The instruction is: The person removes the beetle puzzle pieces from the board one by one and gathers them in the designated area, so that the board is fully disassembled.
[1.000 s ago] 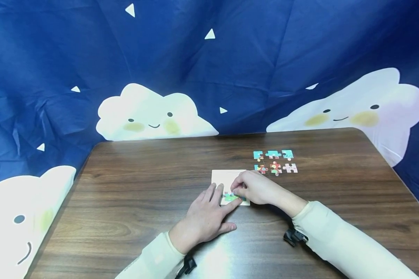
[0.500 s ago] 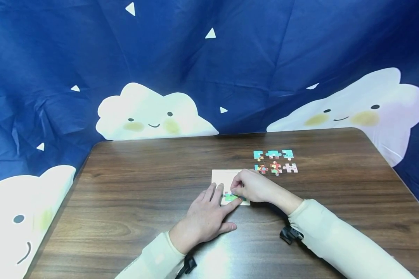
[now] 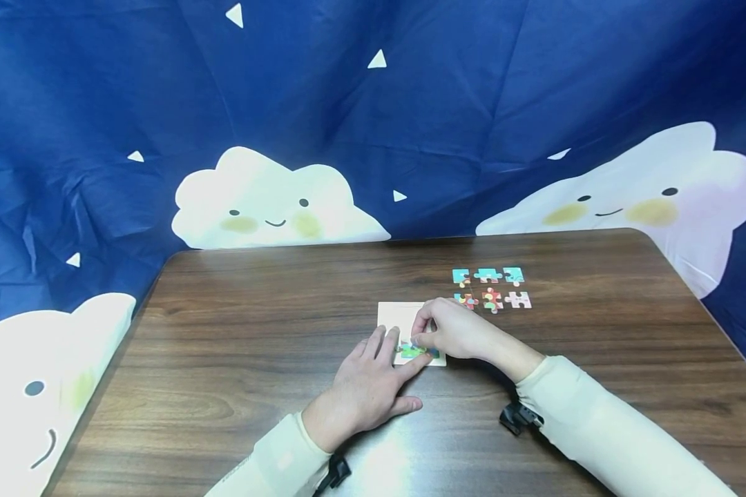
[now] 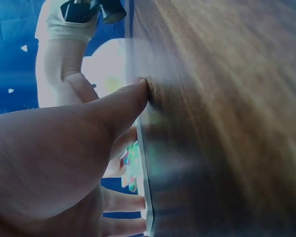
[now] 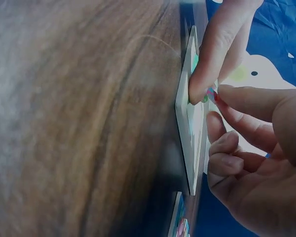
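Note:
A pale puzzle board (image 3: 400, 314) lies on the table, with green jigsaw pieces (image 3: 412, 351) along its near side. My left hand (image 3: 362, 393) is spread flat, its fingertips resting on the board and on the pieces' near edge. Over the board, my right hand (image 3: 456, 330) pinches a small jigsaw piece (image 5: 215, 96) between thumb and index finger. Most of that piece is hidden by the fingers; bits of red and blue show in the right wrist view. The left wrist view shows the left thumb (image 4: 130, 96) touching the tabletop.
Several loose jigsaw pieces (image 3: 491, 300) lie in two rows beyond the right hand, apart from one another. The brown wooden table (image 3: 255, 310) ends at a blue curtain (image 3: 298, 90) with cloud pictures. A small black camera (image 3: 519, 417) sits at the right wrist.
The right hand has shifted very slightly and its wrist has tilted a little, still pinching the jigsaw piece over the board. The left hand stays in place.

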Motion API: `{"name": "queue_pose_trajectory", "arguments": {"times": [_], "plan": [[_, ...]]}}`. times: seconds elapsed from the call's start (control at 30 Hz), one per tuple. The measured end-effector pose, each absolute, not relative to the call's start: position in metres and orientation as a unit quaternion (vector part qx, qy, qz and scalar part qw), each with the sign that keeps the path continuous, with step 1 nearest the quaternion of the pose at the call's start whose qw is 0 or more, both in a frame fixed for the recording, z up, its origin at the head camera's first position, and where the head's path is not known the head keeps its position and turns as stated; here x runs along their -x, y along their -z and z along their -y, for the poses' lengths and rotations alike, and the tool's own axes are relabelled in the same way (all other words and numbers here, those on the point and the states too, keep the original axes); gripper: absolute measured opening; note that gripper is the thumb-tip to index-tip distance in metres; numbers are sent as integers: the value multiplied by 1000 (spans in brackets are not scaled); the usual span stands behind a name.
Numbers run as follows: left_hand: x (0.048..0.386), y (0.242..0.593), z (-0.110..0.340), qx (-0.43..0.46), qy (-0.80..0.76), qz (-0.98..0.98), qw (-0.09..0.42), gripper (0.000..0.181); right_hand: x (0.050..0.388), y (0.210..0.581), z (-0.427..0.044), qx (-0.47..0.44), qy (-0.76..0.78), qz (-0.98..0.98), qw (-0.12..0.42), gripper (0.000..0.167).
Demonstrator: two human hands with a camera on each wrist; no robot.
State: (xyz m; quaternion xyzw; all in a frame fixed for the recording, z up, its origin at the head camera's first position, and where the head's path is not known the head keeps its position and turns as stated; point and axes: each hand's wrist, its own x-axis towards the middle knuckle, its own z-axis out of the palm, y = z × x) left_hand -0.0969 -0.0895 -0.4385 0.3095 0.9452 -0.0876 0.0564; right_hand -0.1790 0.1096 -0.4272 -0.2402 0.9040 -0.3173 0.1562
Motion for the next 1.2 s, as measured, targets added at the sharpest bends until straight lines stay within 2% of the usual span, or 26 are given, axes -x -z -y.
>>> {"name": "queue_pose_trajectory", "arguments": {"times": [0.47,1.03,1.2], "plan": [[97,438,89,-312,93,-944,49,71,179,429,-112,239,360,-886,168,10],[97,439,89,-313,90,-944,55,71,173,419,-152,216,388,-887,130,4],[97,439,88,-312,88,-944,64,71,171,417,-169,207,380,-896,100,6]]}}
